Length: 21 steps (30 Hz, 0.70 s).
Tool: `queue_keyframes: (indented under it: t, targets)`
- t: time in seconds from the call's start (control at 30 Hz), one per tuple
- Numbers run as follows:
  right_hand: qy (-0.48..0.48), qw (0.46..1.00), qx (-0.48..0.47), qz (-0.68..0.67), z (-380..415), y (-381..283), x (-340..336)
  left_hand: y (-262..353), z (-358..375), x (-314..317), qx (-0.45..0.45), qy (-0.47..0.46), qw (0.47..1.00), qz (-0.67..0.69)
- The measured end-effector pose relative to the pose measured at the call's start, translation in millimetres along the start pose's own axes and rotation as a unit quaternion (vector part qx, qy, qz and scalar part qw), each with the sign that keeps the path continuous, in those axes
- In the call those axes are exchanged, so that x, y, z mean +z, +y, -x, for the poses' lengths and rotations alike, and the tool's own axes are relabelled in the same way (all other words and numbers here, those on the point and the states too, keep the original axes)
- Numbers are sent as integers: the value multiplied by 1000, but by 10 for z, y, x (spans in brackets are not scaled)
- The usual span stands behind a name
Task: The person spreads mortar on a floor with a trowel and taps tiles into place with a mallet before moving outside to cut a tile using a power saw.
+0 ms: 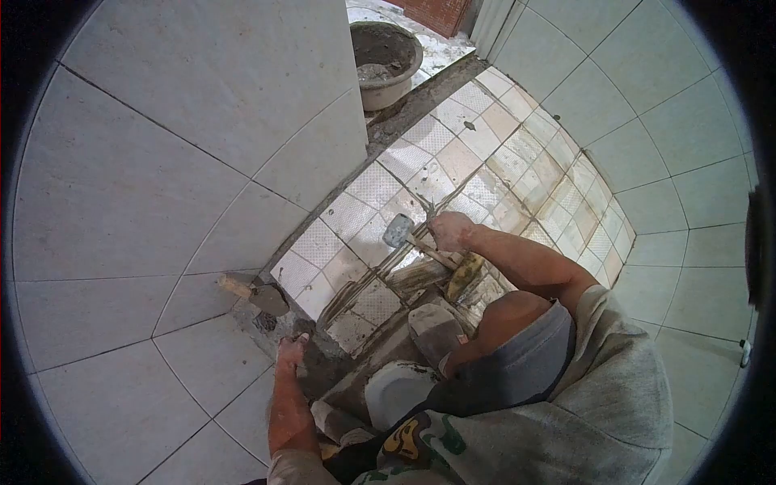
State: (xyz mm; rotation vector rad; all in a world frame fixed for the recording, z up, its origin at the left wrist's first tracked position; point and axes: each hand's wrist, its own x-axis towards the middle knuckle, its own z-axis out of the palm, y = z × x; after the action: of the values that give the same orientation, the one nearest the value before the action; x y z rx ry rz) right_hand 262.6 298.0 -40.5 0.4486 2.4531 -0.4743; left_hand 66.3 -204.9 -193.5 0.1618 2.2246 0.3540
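Note:
Over the patterned floor tiles (373, 186), my right hand (451, 230) is closed around something thin and grey that I cannot make out clearly. Just below it lies a mallet (398, 230) with a grey head and a pale handle. A yellowish, dirty object (465, 277) rests beside the handle. My left hand (293, 349) is low at the left, at the grey mortar strip (323, 368); its fingers are too small and dark to read. Above that hand a trowel (269, 299) with a wooden handle lies against the wall corner.
Tiled walls (218, 105) rise on the left and right (671, 129). A bucket (386, 69) with grey mix stands past the doorway threshold. Near my feet are a white round object (398, 392) and a worn shoe (434, 330). A reddish panel (436, 14) is at the top.

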Motion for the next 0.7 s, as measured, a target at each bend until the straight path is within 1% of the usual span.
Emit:
queue_keyframes:
  t: [0.07, 0.13, 0.2, 0.27, 0.33, 0.37, 0.43, 0.5, 0.57, 0.67, 0.7]
  targets:
    - [-4, 1000, 8, -10, -35, 33, 43, 385, 304, -141, -14, 1, 1000, -21]
    - [8, 1000, 2, -9, -94, 88, 134, 680, 542, -249, -21, -34, 999, 23]
    - [19, 1000, -4, -8, -107, 90, 142, 561, 466, -195, -24, -25, 998, 45]
    - [2, 1000, 9, -17, -66, 51, 72, 455, 405, -169, -26, -17, 997, 66]
    - [-1, 1000, 6, -7, -81, 60, 88, 530, 463, -231, 10, -18, 1000, -21]
    - [-3, 1000, 3, 3, -85, 60, 96, 480, 441, -210, 10, -17, 1000, -21]
    - [-7, 1000, 9, -6, -35, 13, 25, 274, 310, -103, 55, 23, 998, 12]
    - [-9, 1000, 15, -15, -16, 5, 1, -20, 46, 24, 65, 32, 997, 15]
    - [-9, 1000, 15, -17, -16, 23, 12, -124, -68, 84, 75, 41, 996, 17]
    - [8, 1000, 9, -17, 25, 9, -9, -22, -9, 36, 57, 46, 997, 26]
    - [9, 1000, 9, -17, 21, 16, -1, 291, 231, -121, 35, 9, 999, -16]
